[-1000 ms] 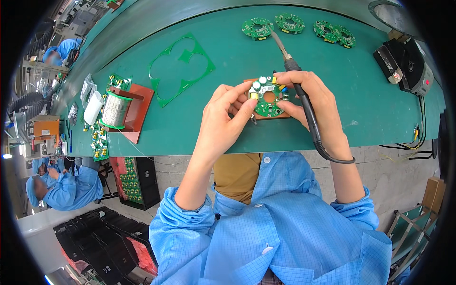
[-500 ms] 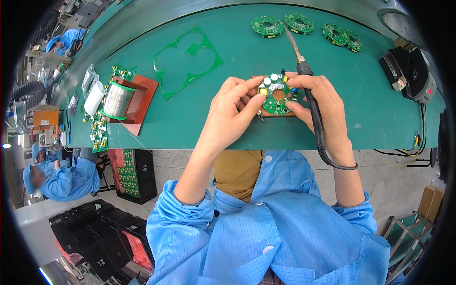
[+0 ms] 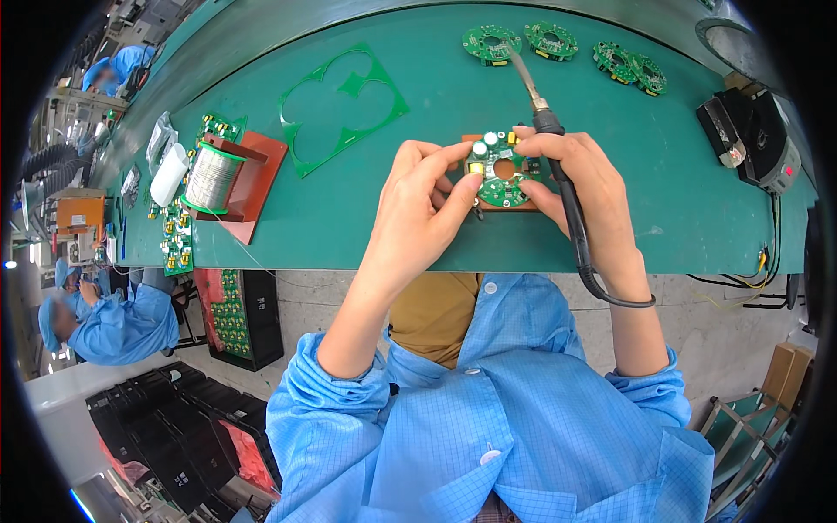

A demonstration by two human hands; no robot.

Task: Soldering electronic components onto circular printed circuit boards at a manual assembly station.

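A round green circuit board (image 3: 495, 193) with a hole in its middle and capacitors on top lies over a brown block (image 3: 525, 206) near the front of the bench. My left hand (image 3: 422, 196) pinches the board's left edge between thumb and fingers. The soldering iron (image 3: 558, 161) rests in my right hand (image 3: 591, 179), held between thumb and index finger side, its tip pointing away from me. The right thumb and fingertips also reach the board's right edge; whether they press on it I cannot tell.
Several round boards (image 3: 551, 42) lie at the back right. A soldering station (image 3: 767, 139) stands at the far right. At left are a solder wire spool (image 3: 212, 181) on a red-brown stand (image 3: 266, 161), more boards (image 3: 178, 240) and a cut-out green panel frame (image 3: 301, 144).
The board has shifted slightly left and looks flatter over the block. My right hand and the soldering iron have moved a little left with it. Both hands stay at the board.
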